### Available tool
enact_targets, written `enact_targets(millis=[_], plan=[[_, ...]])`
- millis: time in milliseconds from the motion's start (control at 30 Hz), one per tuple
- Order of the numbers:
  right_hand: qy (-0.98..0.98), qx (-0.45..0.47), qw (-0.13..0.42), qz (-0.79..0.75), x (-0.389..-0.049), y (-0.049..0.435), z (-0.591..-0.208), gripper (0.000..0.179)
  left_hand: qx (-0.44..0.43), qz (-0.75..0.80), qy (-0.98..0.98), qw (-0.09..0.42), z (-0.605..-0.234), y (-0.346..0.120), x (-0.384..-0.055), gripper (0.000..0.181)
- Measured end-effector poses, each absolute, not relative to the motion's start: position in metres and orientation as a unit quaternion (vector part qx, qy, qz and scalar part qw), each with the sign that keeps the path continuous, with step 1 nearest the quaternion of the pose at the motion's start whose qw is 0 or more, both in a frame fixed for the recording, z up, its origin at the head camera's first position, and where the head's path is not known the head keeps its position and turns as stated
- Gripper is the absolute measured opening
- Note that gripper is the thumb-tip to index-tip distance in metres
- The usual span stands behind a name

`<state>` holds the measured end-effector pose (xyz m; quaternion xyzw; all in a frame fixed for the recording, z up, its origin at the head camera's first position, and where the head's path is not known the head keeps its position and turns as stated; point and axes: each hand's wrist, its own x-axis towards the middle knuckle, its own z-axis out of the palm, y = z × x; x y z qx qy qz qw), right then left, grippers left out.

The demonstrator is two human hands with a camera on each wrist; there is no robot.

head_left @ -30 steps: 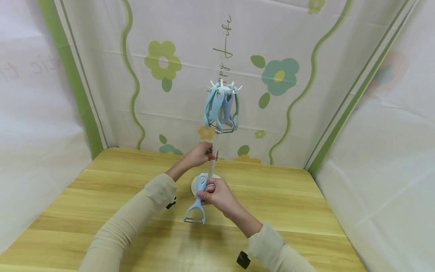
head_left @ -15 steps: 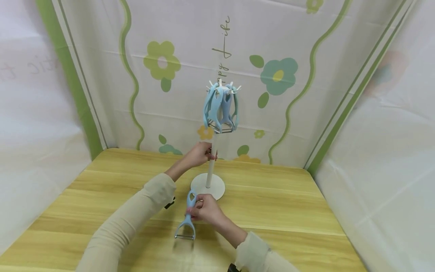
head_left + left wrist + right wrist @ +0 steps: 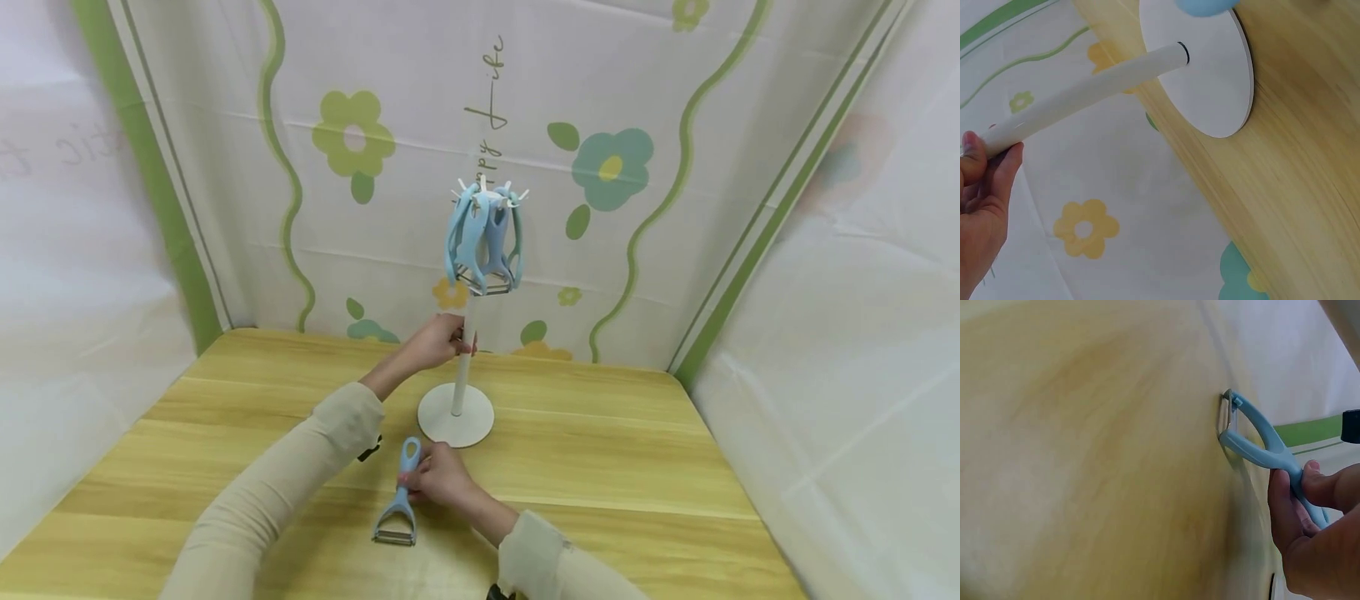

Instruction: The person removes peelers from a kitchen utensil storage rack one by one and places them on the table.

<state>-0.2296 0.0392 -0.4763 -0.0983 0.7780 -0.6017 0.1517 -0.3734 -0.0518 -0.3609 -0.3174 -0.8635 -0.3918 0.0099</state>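
Observation:
My left hand (image 3: 442, 340) grips the white upright pole (image 3: 462, 375) of a stand, thumb and fingers wrapped round it in the left wrist view. The stand's round white base (image 3: 438, 419) rests on the table. Several blue peelers (image 3: 480, 237) hang from the white hooks at its top, blades down. My right hand (image 3: 444, 473) pinches a light blue Y-shaped peeler (image 3: 403, 498) by its handle, in front of the base and left of centre. In the right wrist view its blade end (image 3: 1230, 419) is right at the wooden surface, and part of the handle is hidden by my fingers.
The wooden table (image 3: 600, 467) stretches to both sides of the stand. Behind it hangs a white curtain (image 3: 420, 233) printed with flowers, and pale sheets (image 3: 847, 375) flank the table. Both sleeves cross the near part of the table.
My right hand has carried the peeler down, toward me and left, away from the pole to the table in front of the base. My left hand keeps its grip on the pole.

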Motion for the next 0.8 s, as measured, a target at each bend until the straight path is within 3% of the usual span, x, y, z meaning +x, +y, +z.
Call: enact_targets(millis=[533, 800], plan=[[0.814, -0.101, 0.14, -0.554, -0.2308, 0.0392, -0.4824, 0.013, -0.311, -0.389, -0.867, -0.002, -0.359, -0.0521, -0.372, 0.006], [0.836, -0.128, 0.156, -0.51, -0.2386, 0.042, -0.4831, 0.023, -0.32, -0.383, -0.867, 0.007, -0.3598, -0.0523, -0.3725, 0.005]])
